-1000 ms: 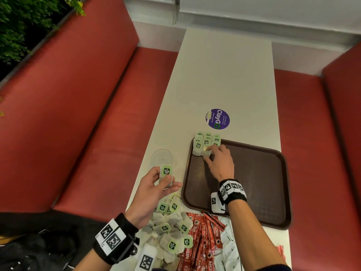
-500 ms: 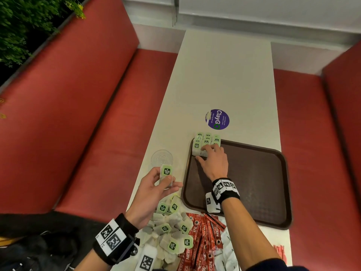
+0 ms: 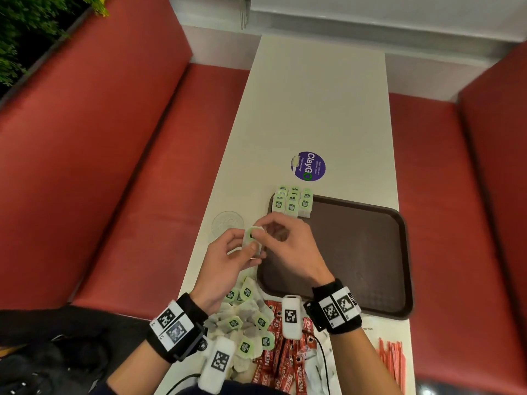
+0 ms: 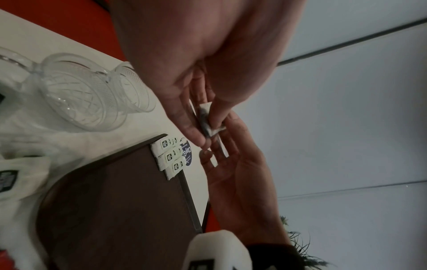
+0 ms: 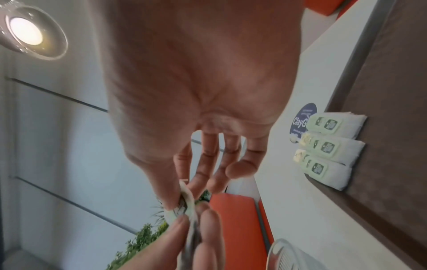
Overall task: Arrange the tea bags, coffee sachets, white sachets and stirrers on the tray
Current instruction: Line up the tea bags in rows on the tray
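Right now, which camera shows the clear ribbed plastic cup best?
The left wrist view: the clear ribbed plastic cup lies on its side, fully visible. The head view shows it small and faint; the right wrist view catches only its edge.

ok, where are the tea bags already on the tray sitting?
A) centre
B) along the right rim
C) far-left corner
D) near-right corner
C: the placed tea bags sit in rows in the far-left corner of the tray, some overhanging its rim; the rest of the tray is bare apart from the hands above its left edge.
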`<action>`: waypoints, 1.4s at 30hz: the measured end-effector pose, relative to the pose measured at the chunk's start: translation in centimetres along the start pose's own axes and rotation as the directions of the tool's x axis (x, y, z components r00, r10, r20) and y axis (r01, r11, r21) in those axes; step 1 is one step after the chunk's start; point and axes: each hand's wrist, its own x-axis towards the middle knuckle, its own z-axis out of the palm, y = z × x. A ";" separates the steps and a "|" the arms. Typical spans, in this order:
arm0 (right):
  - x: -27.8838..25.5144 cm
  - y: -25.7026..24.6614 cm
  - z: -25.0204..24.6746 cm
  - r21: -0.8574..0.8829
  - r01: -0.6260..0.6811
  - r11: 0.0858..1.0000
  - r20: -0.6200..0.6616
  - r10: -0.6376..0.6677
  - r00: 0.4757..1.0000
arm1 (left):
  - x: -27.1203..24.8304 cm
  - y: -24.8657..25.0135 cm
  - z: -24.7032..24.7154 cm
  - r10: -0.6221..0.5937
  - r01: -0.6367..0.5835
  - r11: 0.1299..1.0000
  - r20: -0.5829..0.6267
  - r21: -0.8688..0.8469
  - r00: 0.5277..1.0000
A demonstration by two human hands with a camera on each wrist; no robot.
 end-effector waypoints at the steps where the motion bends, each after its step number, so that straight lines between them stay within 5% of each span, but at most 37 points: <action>1: -0.2 0.0 -0.3 0.013 0.003 1.000 -0.027 -0.003 1.000 | 0.2 -0.1 0.2 -0.002 0.002 1.000 -0.007 0.008 1.000; 9: -2.1 0.8 -1.1 0.118 -0.050 0.992 -0.123 0.065 0.990 | 1.1 -0.4 1.6 0.053 -0.051 0.995 -0.017 0.083 0.998; 13: -2.4 2.5 -1.8 0.193 -0.071 0.979 -0.218 0.113 0.969 | 1.6 -1.4 1.5 0.186 -0.180 0.935 0.012 0.304 0.983; 18: -0.1 7.4 -5.9 -0.083 -0.242 0.967 -0.434 0.184 0.882 | 1.7 -1.6 -1.0 0.414 -0.288 0.774 -0.107 0.564 0.904; 22: 2.8 12.2 -8.3 -0.179 -0.379 0.908 -0.466 0.261 0.845 | 1.3 -1.6 -3.8 0.530 -0.286 0.668 -0.170 0.687 0.830; 25: 4.8 14.0 -8.5 -0.198 -0.404 0.893 -0.401 0.302 0.865 | 1.6 -2.3 -5.5 0.510 -0.212 0.664 -0.228 0.717 0.830; 30: 7.4 16.6 -7.6 -0.237 -0.428 0.872 -0.334 0.340 0.879 | 2.9 -4.3 -7.3 0.356 -0.101 0.714 -0.235 0.693 0.905; 42: 7.9 16.6 -5.6 -0.239 -0.401 0.884 -0.430 0.274 0.860 | 3.0 -6.2 -7.6 0.245 -0.070 0.817 -0.235 0.572 0.941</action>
